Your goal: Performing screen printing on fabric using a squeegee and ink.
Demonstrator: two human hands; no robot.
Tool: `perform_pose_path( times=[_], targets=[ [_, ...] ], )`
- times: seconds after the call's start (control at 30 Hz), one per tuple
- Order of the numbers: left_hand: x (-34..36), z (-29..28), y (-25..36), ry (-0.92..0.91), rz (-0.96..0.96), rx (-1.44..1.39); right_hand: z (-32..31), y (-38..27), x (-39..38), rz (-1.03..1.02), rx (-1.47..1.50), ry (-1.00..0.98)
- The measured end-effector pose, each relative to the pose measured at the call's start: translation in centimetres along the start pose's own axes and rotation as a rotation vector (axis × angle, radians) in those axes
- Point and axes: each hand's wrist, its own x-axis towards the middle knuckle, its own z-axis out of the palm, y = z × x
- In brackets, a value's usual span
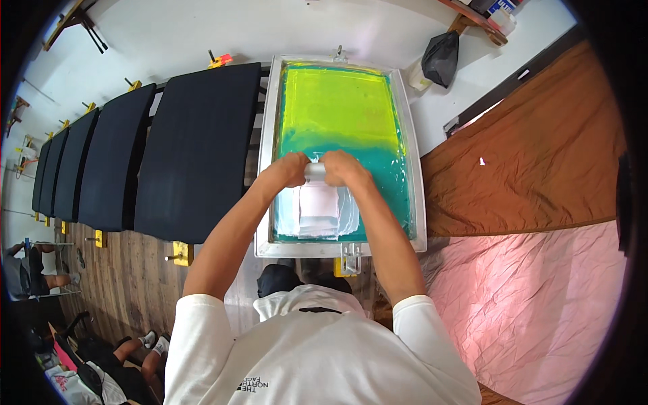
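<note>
Both of my hands grip a pale squeegee [315, 170] at the middle of a screen-printing frame. My left hand [291, 169] is closed round its left end and my right hand [343, 169] round its right end. Much of the squeegee is hidden by my fingers. The silver metal frame [420, 209] holds a mesh that is yellow-green [337, 101] at the far part and teal nearer me. White ink [317, 210] lies in a smeared, roughly square patch between the squeegee and the frame's near edge. Metal clamps [350, 258] sit at the frame's near and far ends.
A row of several black-covered boards [199, 148] runs to the left, with yellow brackets [181, 253] at their ends. Brown fabric [520, 155] and pinkish sheeting [520, 290] lie to the right. A black bag [441, 59] hangs at the far right. Other people sit at lower left.
</note>
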Motion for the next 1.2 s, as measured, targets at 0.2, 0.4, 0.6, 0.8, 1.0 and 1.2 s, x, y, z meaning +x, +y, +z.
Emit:
perform_pose_path(
  times=[0.2,0.4,0.6,0.8,1.0,1.2],
  targets=[
    [-0.4,1.2,-0.4,0.006,-0.097,-0.006,1.5,-0.6,-0.3,0.117,-0.019,0.044],
    [-2.6,3.7,0.1,0.21,-0.01,0.02,2.3,-2.0,-3.6,0.115,-0.015,0.128],
    [-6.0,5.5,2.9,0.292,-0.035,-0.007,5.5,-1.7,-6.3,0.123,-0.005,0.282],
    [-8.1,6.6,3.8,0.262,-0.025,0.053,6.7,-3.2,-9.1,0.166,0.012,0.232],
    [-10.3,7.4,4.7,0.274,0.007,0.02,8.0,-3.7,-11.3,0.196,0.0,0.223],
    [-12.0,7.6,5.8,0.214,-0.026,0.004,9.1,-4.3,-13.1,0.168,0.02,0.266]
  ],
)
